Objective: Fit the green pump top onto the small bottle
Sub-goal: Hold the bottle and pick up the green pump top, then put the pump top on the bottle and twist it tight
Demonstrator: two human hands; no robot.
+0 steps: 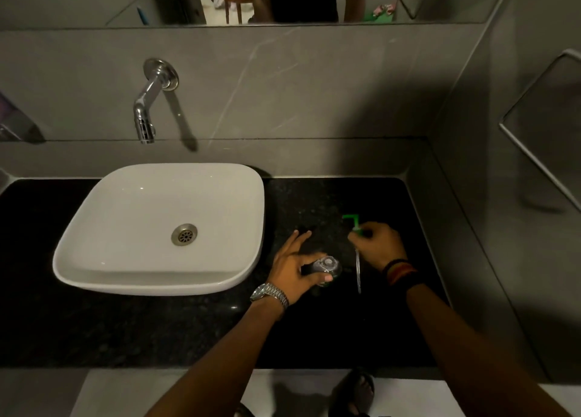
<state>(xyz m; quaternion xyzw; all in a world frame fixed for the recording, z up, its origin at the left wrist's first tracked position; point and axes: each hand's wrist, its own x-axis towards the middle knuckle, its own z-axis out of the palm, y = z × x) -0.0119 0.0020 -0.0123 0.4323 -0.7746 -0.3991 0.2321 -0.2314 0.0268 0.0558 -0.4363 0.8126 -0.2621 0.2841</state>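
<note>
A small clear bottle (327,267) stands on the black counter (125,331) to the right of the basin, its open neck facing up. My left hand (294,267) grips it from the left, thumb and fingers around its sides. The green pump top (353,223) is held in my right hand (379,243), a little to the right of the bottle and above the counter. Its green nozzle points away from me. The clear dip tube (358,272) hangs down from it beside the bottle, outside the neck.
A white countertop basin (94,250) with a metal drain sits on the left. A chrome wall tap (147,108) juts out above it. Grey walls close in the counter at the back and right. A mirror runs along the top.
</note>
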